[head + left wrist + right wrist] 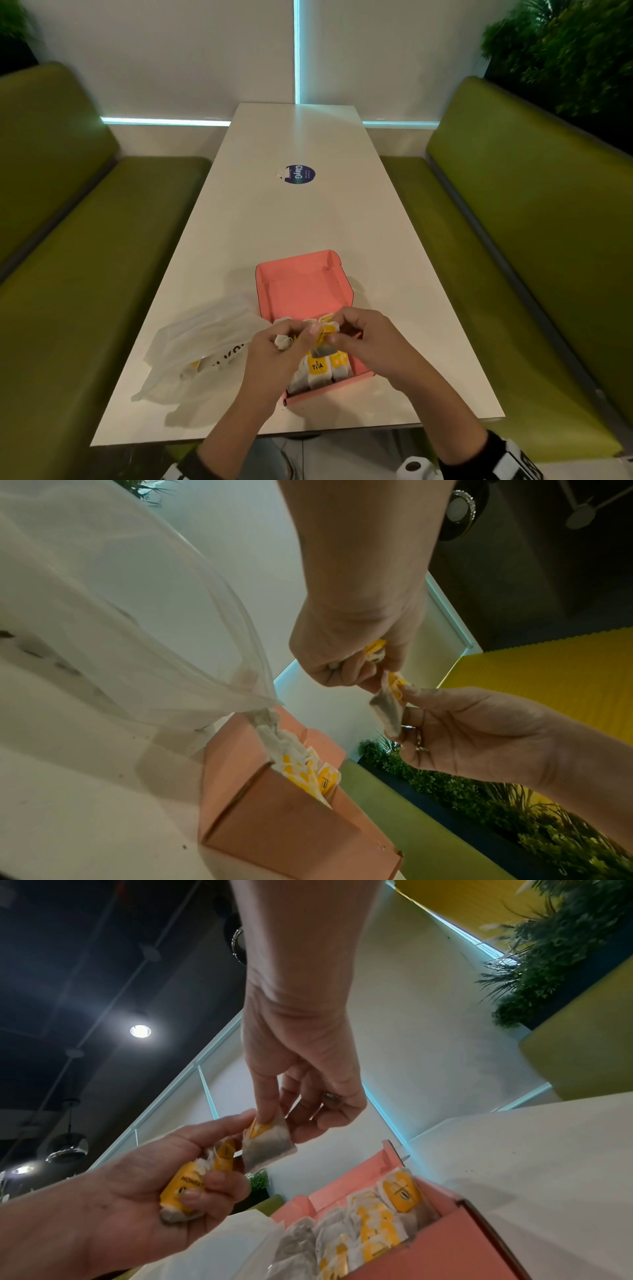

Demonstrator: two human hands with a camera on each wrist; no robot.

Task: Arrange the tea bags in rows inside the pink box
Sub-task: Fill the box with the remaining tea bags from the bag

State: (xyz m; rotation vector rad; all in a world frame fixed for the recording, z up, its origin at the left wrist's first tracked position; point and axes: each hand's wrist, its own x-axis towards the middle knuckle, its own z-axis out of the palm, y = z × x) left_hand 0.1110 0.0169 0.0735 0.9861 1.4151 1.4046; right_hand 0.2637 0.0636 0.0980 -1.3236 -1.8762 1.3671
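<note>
Both hands up close: left hand (pixel 274 346) clutches spare tea bags (pixel 192 1188), right hand (pixel 363 335) pinches one tea bag (pixel 268 1146) above pink box (pixel 301 291), perhaps half-filled, on white tabletop (pixel 308 212).

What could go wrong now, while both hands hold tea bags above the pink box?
The left hand grips a bunch of spare tea bags while passing one tea bag to the right hand; a spare one might slip out. The row in the pink box looks loosely packed, so pushing another in may disturb it.
</note>
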